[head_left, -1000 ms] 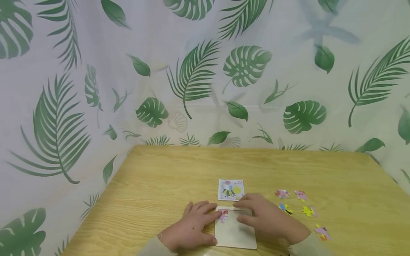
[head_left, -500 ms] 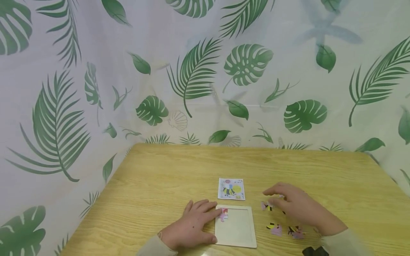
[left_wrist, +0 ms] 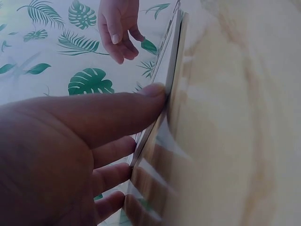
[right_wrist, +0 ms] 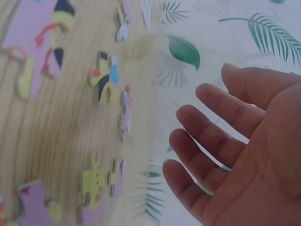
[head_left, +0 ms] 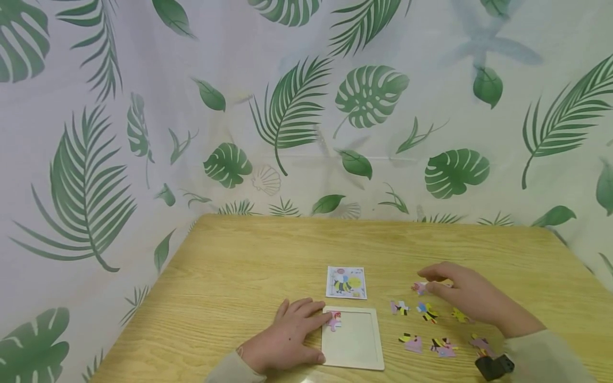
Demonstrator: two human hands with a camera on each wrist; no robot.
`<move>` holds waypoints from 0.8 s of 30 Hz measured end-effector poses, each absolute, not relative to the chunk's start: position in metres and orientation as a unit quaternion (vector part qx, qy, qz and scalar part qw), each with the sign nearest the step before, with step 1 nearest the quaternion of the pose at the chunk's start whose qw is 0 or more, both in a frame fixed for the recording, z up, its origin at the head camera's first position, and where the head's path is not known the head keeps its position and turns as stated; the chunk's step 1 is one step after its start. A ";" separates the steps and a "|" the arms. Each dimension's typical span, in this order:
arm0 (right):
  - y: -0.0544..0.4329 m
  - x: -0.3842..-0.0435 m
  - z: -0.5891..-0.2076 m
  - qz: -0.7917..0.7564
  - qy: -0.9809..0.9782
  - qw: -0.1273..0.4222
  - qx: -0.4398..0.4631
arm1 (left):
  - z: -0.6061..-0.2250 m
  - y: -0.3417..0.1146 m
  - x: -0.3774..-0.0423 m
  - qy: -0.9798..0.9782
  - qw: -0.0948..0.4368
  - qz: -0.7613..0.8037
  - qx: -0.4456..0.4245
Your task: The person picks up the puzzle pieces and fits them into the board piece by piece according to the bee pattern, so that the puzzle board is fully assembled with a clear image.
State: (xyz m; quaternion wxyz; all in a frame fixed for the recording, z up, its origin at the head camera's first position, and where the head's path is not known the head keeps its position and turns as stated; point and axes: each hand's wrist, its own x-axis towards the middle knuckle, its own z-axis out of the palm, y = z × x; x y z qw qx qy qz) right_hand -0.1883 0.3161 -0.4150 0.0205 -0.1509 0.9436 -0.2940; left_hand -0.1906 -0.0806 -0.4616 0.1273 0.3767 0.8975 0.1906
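Note:
My left hand (head_left: 289, 335) rests along the left side of a shallow square puzzle tray (head_left: 380, 340), fingers extended and thumb against its edge. Its index fingertip touches a pink and red jigsaw piece (head_left: 335, 323) in the tray's upper left corner. Over to the right, my right hand (head_left: 471, 298) hovers above loose jigsaw pieces, partly covering the back ones. A pink piece (head_left: 418, 288) shows just beside its thumb. In the right wrist view nothing lies between the spread, slightly bent fingers (right_wrist: 211, 134), and a yellow piece (right_wrist: 93, 181) lies on the table beyond them.
Behind the tray lies a picture card (head_left: 346, 283) with a bee on it. Several other pieces are spread right of the tray, among them a black-and-yellow one (head_left: 427, 311) and a pink one (head_left: 411, 343). A leaf-patterned curtain (head_left: 306, 127) hangs behind the wooden table (head_left: 230, 255).
My right hand has moved from over the tray to the right, across the loose pieces, and now sits farther back, uncovering the nearer pieces. The left hand has stayed in place.

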 end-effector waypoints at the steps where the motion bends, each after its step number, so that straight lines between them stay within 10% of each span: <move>1: 0.317 -0.188 -0.415 -0.294 0.943 0.021 -0.152 | -0.462 -0.081 -0.191 0.897 0.126 0.191 0.378; 24: 0.330 -0.197 -0.415 -0.282 0.948 0.035 -0.141 | -0.465 -0.081 -0.191 0.899 0.120 0.188 0.376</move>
